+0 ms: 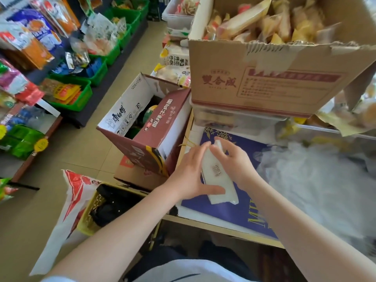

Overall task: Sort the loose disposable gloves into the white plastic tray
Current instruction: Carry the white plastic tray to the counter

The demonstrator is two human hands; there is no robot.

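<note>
On the near left part of the table (pixel 203 219), over a dark blue printed sheet (pixel 236 212), both hands hold the white plastic tray (pixel 218 176) between them. The left hand (pixel 191 176) takes it in a grip from the left with the thumb laid across its near end, and the right hand (pixel 236 161) curls its fingers round the far end. Just to the right lies the heap of loose, clear disposable gloves (pixel 309 180), touched by neither hand.
</note>
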